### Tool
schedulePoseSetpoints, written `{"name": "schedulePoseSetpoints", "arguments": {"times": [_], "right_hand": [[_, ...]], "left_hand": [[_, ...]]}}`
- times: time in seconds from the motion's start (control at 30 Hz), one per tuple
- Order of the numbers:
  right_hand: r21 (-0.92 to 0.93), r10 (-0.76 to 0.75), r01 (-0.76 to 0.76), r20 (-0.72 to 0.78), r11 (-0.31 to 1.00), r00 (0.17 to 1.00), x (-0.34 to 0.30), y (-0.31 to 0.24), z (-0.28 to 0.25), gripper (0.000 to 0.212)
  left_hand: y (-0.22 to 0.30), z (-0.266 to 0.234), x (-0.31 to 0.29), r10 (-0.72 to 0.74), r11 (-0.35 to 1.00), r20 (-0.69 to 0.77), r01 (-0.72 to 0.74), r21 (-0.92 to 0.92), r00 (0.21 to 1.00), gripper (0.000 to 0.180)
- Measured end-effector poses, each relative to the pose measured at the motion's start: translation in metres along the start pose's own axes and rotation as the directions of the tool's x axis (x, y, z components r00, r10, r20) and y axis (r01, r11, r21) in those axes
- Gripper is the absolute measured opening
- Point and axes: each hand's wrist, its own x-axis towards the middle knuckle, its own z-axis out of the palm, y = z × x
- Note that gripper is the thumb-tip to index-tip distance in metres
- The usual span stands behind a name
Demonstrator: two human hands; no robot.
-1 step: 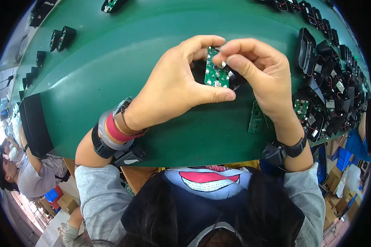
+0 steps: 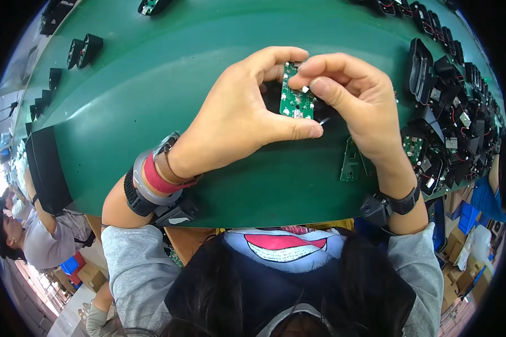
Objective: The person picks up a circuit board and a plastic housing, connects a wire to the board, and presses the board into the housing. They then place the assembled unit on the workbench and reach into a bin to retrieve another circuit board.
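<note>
Near the middle of the table, a green circuit board (image 2: 289, 101) with small white and metal parts is held by my left hand (image 2: 236, 112). Its thumb lies along the lower edge of the board and its fingers curl round the upper edge. My right hand (image 2: 365, 104) is closed over the board's right side, thumb and fingertips together at a small white piece (image 2: 305, 89), which looks like a connector. Something dark shows partly behind the board, mostly covered. Below my right hand, another green circuit board (image 2: 349, 163) lies on the table.
A heap of black housings (image 2: 433, 121) with boards and red wires covers the right side of the green table (image 2: 152, 84). More black housings (image 2: 90, 51) stand at the far left. A black box (image 2: 48, 168) sits at the left edge, beside a seated person (image 2: 45, 236).
Both hands stay at nearly the same place. The right fingertips and the white piece have shifted slightly, and the dark thing behind the board shows less.
</note>
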Motion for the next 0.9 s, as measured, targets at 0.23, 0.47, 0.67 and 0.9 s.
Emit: {"name": "schedulePoseSetpoints", "arguments": {"times": [0.23,0.47,0.67,0.9], "right_hand": [[-0.056,0.033,-0.035,-0.034,0.998,0.999,-0.004,-0.002,0.003,0.023],[-0.368,-0.090,0.067,-0.045,0.927,0.995,-0.006,-0.007,0.002,0.009],[-0.689,-0.226,0.225,0.091,0.689,0.970,-0.006,-0.005,-0.003,0.006],[-0.811,-0.249,0.235,0.114,0.536,0.962,-0.006,-0.015,0.004,0.007]], "left_hand": [[-0.002,-0.002,0.001,0.035,0.998,0.022,-0.036,0.048,0.999,0.076],[0.006,-0.006,0.000,-0.034,0.995,0.011,0.033,0.096,0.999,0.071],[0.004,0.001,-0.001,0.024,0.987,-0.091,-0.009,0.161,0.996,0.071],[0.004,0.002,-0.004,0.373,0.813,-0.120,-0.262,0.520,0.920,0.066]]}}
